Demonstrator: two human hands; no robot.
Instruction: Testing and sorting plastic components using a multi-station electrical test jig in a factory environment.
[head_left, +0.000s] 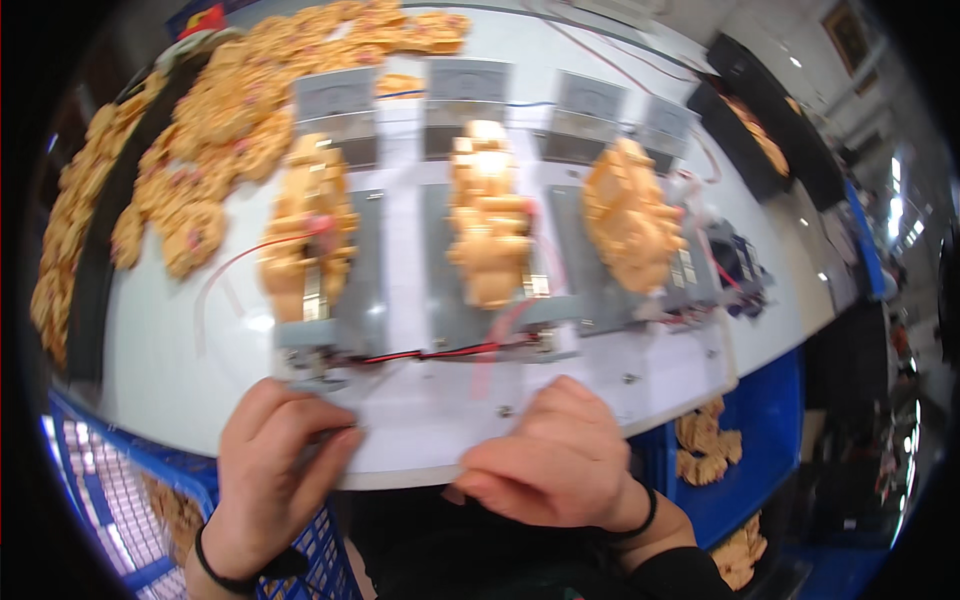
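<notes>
Blue bins (778,425) lower left and right hold orange parts (697,468); three lie above left hand (275,470) and right hand (560,460), fingers curled, grasp unclear.

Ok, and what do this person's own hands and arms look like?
The left hand and right hand are both bare, without gloves. Each has a thin black band around the wrist. A black sleeve shows on the right; any left sleeve is hard to make out.

Left hand (283,455), right hand (560,455): curled fingers
</notes>
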